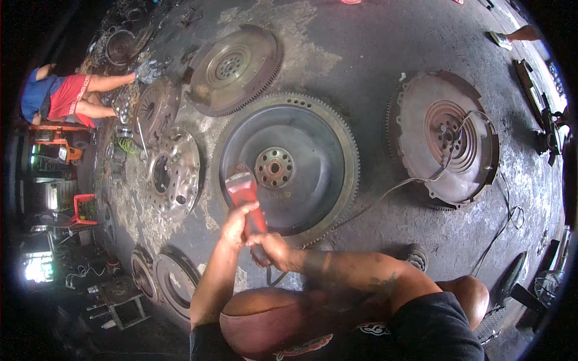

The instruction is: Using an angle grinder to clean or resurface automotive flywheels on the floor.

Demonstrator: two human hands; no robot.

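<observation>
The red angle grinder point(244, 190) is held by the left hand point(236, 224) around its body and the right hand point(274, 250) at its rear, over the left side of the flywheel point(304, 177). Contact cannot be confirmed; light, even pressure should be applied, cable point(394, 188) clear.

Soft, uneven daylight covers the concrete floor point(367, 66), brightening to a pale, glaring sheen toward the right. At left, a window point(39, 266) is blown out to white against a murky background where detail sinks into darkness. A muted highlight lies on the dished face of the central flywheel point(316, 159). The red grinder point(244, 189) looks slightly blurred. Fisheye distortion tips the standing person point(66, 96) sideways, and black vignetting swallows the corners.
</observation>
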